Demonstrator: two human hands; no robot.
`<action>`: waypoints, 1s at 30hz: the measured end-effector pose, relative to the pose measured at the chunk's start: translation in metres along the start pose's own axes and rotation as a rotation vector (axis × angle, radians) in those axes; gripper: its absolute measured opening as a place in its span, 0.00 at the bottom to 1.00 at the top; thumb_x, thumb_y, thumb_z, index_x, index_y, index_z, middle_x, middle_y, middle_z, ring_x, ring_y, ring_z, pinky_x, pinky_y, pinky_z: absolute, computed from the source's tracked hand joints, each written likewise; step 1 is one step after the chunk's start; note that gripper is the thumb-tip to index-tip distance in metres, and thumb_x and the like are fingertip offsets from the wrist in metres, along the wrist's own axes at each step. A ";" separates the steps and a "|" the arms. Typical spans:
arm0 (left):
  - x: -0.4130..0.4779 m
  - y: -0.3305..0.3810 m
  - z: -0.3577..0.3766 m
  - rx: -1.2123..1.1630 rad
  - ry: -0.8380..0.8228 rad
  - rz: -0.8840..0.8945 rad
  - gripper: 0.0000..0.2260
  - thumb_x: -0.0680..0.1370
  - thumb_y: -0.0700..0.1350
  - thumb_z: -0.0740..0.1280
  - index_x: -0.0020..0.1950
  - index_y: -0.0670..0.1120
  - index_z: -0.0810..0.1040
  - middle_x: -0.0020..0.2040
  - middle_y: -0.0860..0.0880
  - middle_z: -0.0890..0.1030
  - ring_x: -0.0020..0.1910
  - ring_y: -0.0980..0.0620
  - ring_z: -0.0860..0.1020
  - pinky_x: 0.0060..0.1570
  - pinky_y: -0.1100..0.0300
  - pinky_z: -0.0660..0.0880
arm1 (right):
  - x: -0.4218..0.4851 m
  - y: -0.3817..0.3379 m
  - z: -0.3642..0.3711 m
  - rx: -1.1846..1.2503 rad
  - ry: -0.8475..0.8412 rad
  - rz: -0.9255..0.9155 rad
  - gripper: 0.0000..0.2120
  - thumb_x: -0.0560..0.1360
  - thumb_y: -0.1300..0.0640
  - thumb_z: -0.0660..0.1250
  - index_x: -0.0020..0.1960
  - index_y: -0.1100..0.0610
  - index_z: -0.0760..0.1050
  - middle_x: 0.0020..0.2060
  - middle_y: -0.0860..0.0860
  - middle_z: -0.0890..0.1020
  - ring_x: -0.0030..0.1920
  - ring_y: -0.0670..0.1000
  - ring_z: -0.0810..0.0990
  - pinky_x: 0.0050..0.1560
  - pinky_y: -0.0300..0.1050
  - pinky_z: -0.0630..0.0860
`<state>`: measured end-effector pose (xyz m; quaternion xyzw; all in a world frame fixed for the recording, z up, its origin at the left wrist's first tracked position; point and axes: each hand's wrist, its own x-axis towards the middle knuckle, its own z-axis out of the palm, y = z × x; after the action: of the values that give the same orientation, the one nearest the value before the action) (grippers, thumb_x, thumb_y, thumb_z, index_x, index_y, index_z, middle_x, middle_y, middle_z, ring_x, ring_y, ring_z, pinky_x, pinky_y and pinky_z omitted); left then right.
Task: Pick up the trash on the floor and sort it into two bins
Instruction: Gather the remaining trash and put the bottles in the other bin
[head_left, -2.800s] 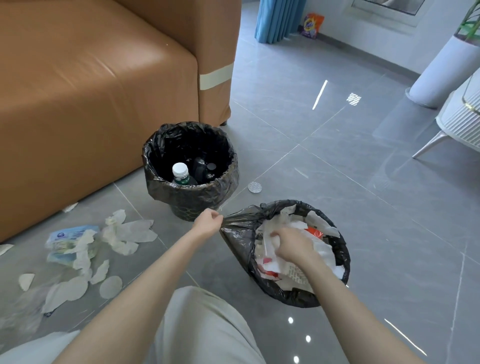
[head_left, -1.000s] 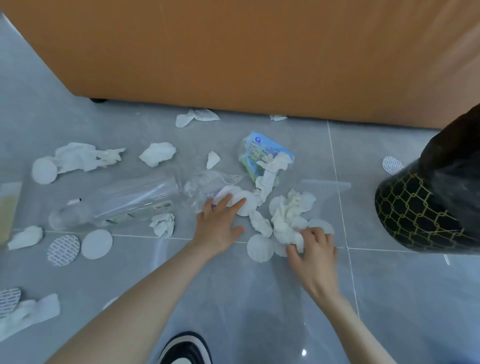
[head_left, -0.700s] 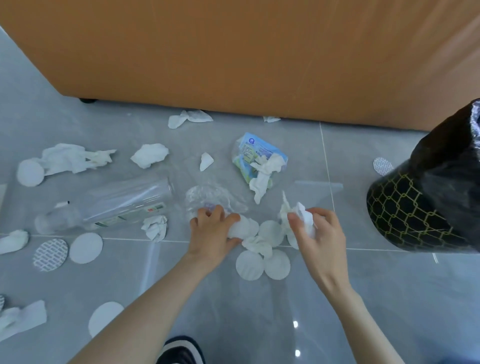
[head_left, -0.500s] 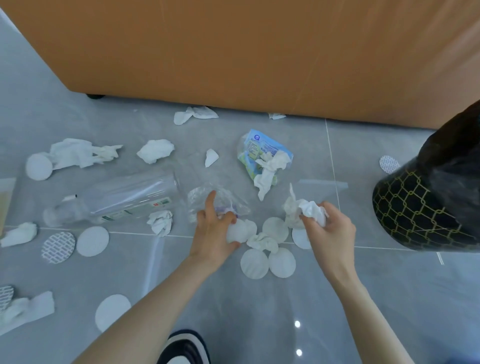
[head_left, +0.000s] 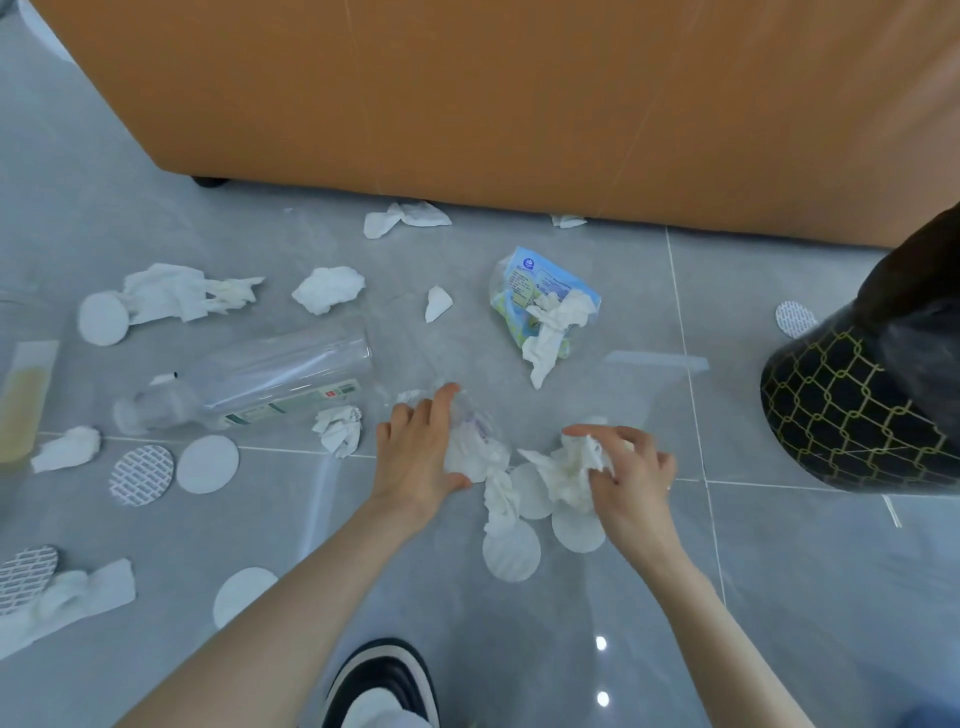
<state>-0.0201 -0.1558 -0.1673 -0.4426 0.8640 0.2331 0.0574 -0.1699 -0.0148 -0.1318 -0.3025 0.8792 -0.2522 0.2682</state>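
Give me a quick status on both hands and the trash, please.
Left hand grips crumpled tissue. Right hand grips tissue wad. Round pads loose on floor beneath. Black bin at right.

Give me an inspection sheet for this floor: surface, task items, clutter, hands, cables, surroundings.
Surface: grey tile floor, glossy, with light glints.
Job's things: loose tissues, cotton pads and patterned discs scattered; clear bottle lying on its side; blue wrapper; black-lined bin at right.
Clutter: yellowish item at the left edge, cut off, cannot tell what.
Grippers: left hand grips a tissue wad; right hand grips a crumpled tissue.
Cables: nothing seen.
Surroundings: orange sofa behind the litter; shoe at bottom.
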 end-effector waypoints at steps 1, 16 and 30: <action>0.001 -0.001 0.000 0.034 -0.012 0.011 0.42 0.66 0.54 0.75 0.73 0.54 0.55 0.61 0.53 0.70 0.62 0.47 0.65 0.57 0.56 0.61 | -0.002 0.004 0.003 -0.110 -0.054 -0.015 0.29 0.70 0.67 0.54 0.59 0.40 0.75 0.68 0.50 0.64 0.61 0.53 0.58 0.59 0.46 0.62; 0.005 -0.013 -0.001 -0.163 0.004 -0.042 0.13 0.77 0.50 0.65 0.61 0.52 0.73 0.52 0.47 0.70 0.53 0.43 0.72 0.53 0.52 0.70 | -0.022 0.015 0.012 -0.484 -0.318 -0.216 0.14 0.74 0.49 0.63 0.59 0.49 0.72 0.73 0.44 0.56 0.68 0.53 0.57 0.59 0.48 0.70; -0.008 0.101 -0.146 -0.504 0.036 0.202 0.07 0.76 0.51 0.67 0.49 0.49 0.76 0.47 0.54 0.77 0.48 0.50 0.75 0.47 0.57 0.68 | -0.052 -0.038 -0.114 0.251 0.000 0.026 0.04 0.76 0.56 0.65 0.48 0.48 0.76 0.42 0.48 0.82 0.45 0.50 0.78 0.40 0.38 0.71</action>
<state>-0.0797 -0.1661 -0.0006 -0.3586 0.8193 0.4376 -0.0935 -0.1909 0.0258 -0.0089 -0.2551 0.8446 -0.3567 0.3071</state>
